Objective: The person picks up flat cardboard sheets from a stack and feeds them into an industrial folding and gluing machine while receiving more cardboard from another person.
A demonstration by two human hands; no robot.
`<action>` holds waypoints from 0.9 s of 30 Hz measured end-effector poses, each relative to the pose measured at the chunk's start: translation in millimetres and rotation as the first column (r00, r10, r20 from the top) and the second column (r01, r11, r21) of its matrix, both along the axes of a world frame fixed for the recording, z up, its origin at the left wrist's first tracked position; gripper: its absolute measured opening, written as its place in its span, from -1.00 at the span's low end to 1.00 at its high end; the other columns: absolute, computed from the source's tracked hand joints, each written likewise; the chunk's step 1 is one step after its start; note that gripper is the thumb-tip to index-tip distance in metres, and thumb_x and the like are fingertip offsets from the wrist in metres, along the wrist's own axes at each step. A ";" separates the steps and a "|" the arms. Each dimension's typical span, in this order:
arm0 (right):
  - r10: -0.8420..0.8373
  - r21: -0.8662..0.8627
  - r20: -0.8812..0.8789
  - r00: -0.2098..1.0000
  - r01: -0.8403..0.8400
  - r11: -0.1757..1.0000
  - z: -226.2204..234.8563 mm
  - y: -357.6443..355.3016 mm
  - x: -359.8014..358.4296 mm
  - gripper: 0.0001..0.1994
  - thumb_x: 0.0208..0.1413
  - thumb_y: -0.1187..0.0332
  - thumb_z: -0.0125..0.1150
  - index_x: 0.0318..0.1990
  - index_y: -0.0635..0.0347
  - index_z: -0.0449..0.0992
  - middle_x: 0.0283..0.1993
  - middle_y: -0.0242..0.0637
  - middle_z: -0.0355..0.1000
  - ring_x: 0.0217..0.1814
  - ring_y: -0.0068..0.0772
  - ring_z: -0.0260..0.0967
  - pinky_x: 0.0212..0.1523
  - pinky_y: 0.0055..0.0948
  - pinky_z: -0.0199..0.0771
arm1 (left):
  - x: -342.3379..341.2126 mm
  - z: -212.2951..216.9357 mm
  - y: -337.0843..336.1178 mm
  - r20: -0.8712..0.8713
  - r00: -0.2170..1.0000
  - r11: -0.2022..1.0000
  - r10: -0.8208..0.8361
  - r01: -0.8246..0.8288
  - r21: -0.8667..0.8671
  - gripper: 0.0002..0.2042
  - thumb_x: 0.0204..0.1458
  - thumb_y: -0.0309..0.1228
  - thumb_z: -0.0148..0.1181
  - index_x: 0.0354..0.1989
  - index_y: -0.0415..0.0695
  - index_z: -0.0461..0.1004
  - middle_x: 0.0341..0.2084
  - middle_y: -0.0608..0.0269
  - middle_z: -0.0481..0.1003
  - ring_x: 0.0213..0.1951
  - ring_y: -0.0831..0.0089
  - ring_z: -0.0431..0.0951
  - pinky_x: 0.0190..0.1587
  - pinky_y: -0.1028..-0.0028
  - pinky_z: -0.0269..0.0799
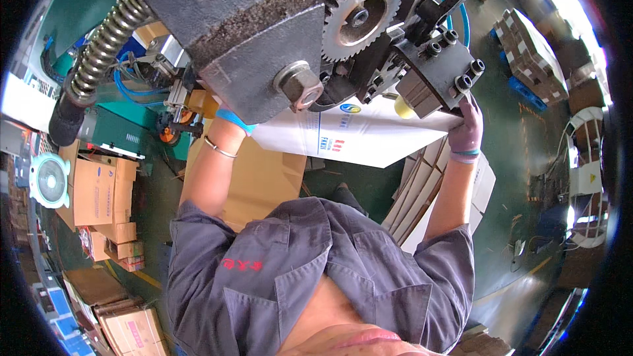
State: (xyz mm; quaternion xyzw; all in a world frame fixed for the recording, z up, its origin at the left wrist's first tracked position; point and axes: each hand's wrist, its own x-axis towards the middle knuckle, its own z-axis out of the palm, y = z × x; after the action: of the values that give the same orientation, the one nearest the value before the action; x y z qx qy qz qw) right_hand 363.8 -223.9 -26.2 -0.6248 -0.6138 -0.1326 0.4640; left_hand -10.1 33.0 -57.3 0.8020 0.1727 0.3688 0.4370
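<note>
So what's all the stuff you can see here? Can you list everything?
Machine: one, dark grey metal, top centre.
Gear wheel: one, dark toothed, on the machine's upper right.
Spring: one, coiled metal, upper left.
White sheet: one, white with small coloured marks, under the machine, between both hands.
Flat cardboard stack: one, pale, lower right of the sheet.
Brown boxes: several, left side.
Fan: one, pale, far left.
Floor: green, right.
Left hand: blue glove, at the sheet's left end.
Right hand: purple glove, gripping the sheet's right edge.
</note>
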 end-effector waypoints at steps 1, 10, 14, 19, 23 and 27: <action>0.010 0.026 -0.046 0.999 -0.008 1.000 -1.3 1.1 -1.1 -0.73 0.09 0.52 -0.06 -0.06 0.34 0.45 -0.02 -0.04 0.42 -0.01 -0.19 0.39 0.06 -0.37 0.32 | 0.3 1.2 0.2 -0.112 0.992 0.992 0.056 -0.042 0.119 -0.50 0.08 -0.12 -0.06 0.15 -0.13 0.28 0.20 0.06 0.23 0.22 0.07 0.18 0.29 0.16 -0.03; 0.186 0.062 -0.588 0.787 -0.186 0.981 4.0 2.6 -8.1 -0.70 0.17 0.50 -0.17 -0.01 0.38 0.42 -0.04 -0.09 0.43 -0.04 -0.27 0.41 -0.02 -0.43 0.35 | -9.5 -15.2 16.0 -0.250 0.961 0.952 0.116 -0.035 0.305 -0.53 0.09 -0.19 -0.02 0.18 -0.10 0.26 0.23 0.08 0.19 0.26 0.10 0.12 0.32 0.17 -0.08; 0.182 0.115 -0.665 0.724 -0.141 0.983 9.3 3.2 -18.8 -0.71 0.13 0.54 -0.13 -0.03 0.40 0.42 -0.02 -0.02 0.42 -0.05 -0.20 0.42 -0.03 -0.42 0.36 | -7.1 7.0 1.1 -0.414 0.820 0.695 0.395 0.028 0.718 -0.55 0.04 -0.17 0.06 0.10 -0.05 0.30 0.09 0.11 0.33 0.13 0.14 0.29 0.20 0.20 0.13; 0.069 0.000 -0.342 0.937 -0.073 0.997 5.4 2.8 -12.6 -0.73 0.12 0.51 -0.10 -0.06 0.42 0.42 -0.01 -0.02 0.41 -0.02 -0.18 0.39 0.01 -0.40 0.35 | -3.0 15.0 -8.6 -0.192 0.840 0.563 0.507 -0.154 0.812 -0.73 -0.04 -0.16 0.15 -0.27 -0.06 0.43 -0.26 0.17 0.45 -0.18 0.16 0.44 -0.11 0.16 0.34; 0.026 0.156 -0.484 0.874 0.057 0.986 7.9 -7.1 -3.3 -0.70 0.19 0.36 -0.05 -0.05 0.38 0.44 -0.04 -0.13 0.44 -0.02 -0.27 0.39 -0.03 -0.37 0.40 | 4.5 8.3 -60.0 -0.005 0.811 0.327 0.586 -0.230 0.917 -0.65 -0.05 -0.11 0.16 -0.23 -0.11 0.45 -0.16 0.11 0.43 -0.11 0.16 0.44 -0.02 0.14 0.30; 0.125 0.260 -0.896 0.426 0.276 0.925 0.3 -73.1 67.8 -0.60 0.20 0.16 -0.04 0.09 0.22 0.37 -0.34 -0.18 0.48 -0.38 -0.40 0.41 -0.29 -0.46 0.41 | -2.0 -49.0 -116.1 -0.201 0.915 0.626 0.350 -0.069 0.777 -0.58 -0.04 -0.18 0.19 -0.06 -0.17 0.42 -0.06 -0.07 0.38 0.00 0.12 0.39 0.09 0.12 0.24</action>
State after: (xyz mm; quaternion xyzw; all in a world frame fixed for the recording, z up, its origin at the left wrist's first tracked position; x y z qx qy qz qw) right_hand 431.6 -297.0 -25.8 -0.5263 -0.2042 0.0876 0.8208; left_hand -12.1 -83.1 -106.3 0.9340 0.1680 0.3146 -0.0194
